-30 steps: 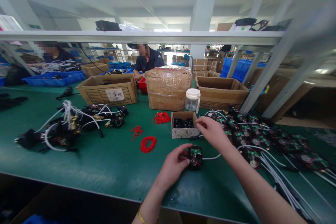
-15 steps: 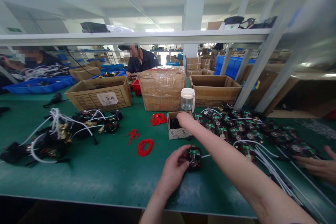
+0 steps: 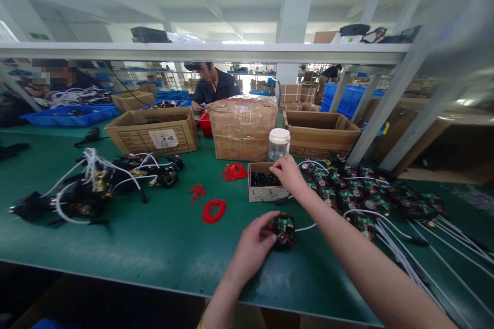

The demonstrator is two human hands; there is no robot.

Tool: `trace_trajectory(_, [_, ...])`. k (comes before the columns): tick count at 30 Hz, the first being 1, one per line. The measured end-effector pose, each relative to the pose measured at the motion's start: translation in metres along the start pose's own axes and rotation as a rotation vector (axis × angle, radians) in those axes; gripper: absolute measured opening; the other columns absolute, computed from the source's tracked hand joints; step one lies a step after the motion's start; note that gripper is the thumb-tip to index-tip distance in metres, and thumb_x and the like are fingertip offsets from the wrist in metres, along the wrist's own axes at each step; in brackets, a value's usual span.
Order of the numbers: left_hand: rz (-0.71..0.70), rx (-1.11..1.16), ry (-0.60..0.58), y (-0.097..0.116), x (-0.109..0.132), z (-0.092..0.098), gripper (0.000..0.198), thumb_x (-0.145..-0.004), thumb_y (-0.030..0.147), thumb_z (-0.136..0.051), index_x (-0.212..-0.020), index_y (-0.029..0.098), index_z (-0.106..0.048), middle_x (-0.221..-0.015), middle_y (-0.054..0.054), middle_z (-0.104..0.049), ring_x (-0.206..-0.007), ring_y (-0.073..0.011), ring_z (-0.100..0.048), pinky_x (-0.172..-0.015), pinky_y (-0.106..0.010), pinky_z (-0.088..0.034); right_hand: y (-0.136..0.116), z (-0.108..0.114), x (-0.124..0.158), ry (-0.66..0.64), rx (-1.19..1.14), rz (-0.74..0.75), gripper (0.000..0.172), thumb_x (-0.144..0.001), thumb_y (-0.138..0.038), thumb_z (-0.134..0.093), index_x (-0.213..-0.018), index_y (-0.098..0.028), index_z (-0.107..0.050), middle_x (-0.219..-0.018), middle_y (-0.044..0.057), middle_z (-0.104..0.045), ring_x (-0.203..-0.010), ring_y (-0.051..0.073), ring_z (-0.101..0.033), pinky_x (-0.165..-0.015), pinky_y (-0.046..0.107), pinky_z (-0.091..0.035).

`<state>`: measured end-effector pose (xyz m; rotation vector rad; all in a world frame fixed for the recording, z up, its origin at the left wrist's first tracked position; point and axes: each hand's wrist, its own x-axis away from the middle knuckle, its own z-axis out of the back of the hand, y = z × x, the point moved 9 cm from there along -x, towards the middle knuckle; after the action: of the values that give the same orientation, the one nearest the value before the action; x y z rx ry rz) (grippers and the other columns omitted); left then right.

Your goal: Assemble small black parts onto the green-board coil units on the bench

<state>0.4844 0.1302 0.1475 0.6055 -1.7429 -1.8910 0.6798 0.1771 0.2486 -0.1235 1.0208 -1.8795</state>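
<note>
- As the head camera has it, the left hand (image 3: 255, 239) has thumb and fingers closed on the near-left side of a black unit (image 3: 284, 230) with a green board, which sits on the green worktop (image 3: 162, 252), on the wearer's side of the small box (image 3: 265, 195).
- Over that small box's right-hand end hangs the right hand (image 3: 288, 174), fingertips drawn together; I can't tell whether anything is pinched there.
- Black pieces (image 3: 264, 179) lie inside the small box.
- Just behind it stands a white-lidded jar (image 3: 278, 145), with a big taped carton (image 3: 243, 131) further back.
- To its left are red cord bundles (image 3: 214, 211) and, well apart, white-tubed assemblies (image 3: 92, 185).
- To its right, more green-boarded units (image 3: 347, 193) crowd together.
- Far behind it, a co-worker (image 3: 219, 87) bends forward.
</note>
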Motion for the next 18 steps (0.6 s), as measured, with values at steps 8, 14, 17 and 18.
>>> trace_trajectory(8, [-0.026,-0.011,0.016,0.001,0.002,0.0,0.06,-0.077,0.006,-0.057,-0.133,0.026,-0.065,-0.116,-0.006,-0.068,-0.098,-0.0192,-0.066,-0.091,-0.033,-0.053,0.021,0.026,0.121,0.062,-0.584,-0.208,0.039,-0.095,-0.058,-0.057,-0.084,-0.02,-0.06,-0.073,0.002,-0.065,-0.06,0.016,-0.062,-0.056,0.028,-0.049])
trace_trajectory(14, [-0.016,0.004,0.001,-0.003,0.001,0.0,0.058,-0.081,0.01,-0.057,-0.136,0.027,-0.063,-0.121,-0.007,-0.069,-0.1,-0.0196,-0.066,-0.094,-0.035,-0.053,0.033,0.021,0.198,0.054,-1.187,-0.476,0.033,-0.09,-0.048,-0.074,-0.081,-0.019,-0.06,-0.067,-0.004,-0.051,-0.05,0.006,-0.039,-0.048,0.021,-0.026])
trace_trajectory(17, [-0.008,0.011,0.004,-0.004,0.001,0.0,0.057,-0.081,0.011,-0.058,-0.136,0.026,-0.064,-0.12,-0.007,-0.069,-0.1,-0.0196,-0.067,-0.094,-0.035,-0.053,0.03,0.018,0.206,0.024,-1.385,-0.495,0.024,-0.093,-0.04,-0.072,-0.087,-0.018,-0.064,-0.07,-0.003,-0.05,-0.052,0.006,-0.036,-0.05,0.021,-0.027])
trace_trajectory(18, [-0.008,0.012,0.006,-0.004,0.001,0.0,0.057,-0.08,0.01,-0.058,-0.135,0.026,-0.064,-0.119,-0.007,-0.07,-0.099,-0.0196,-0.067,-0.094,-0.035,-0.053,0.029,0.017,0.207,0.008,-1.426,-0.496,0.022,-0.094,-0.038,-0.071,-0.088,-0.018,-0.065,-0.071,-0.003,-0.049,-0.052,0.006,-0.035,-0.05,0.022,-0.027])
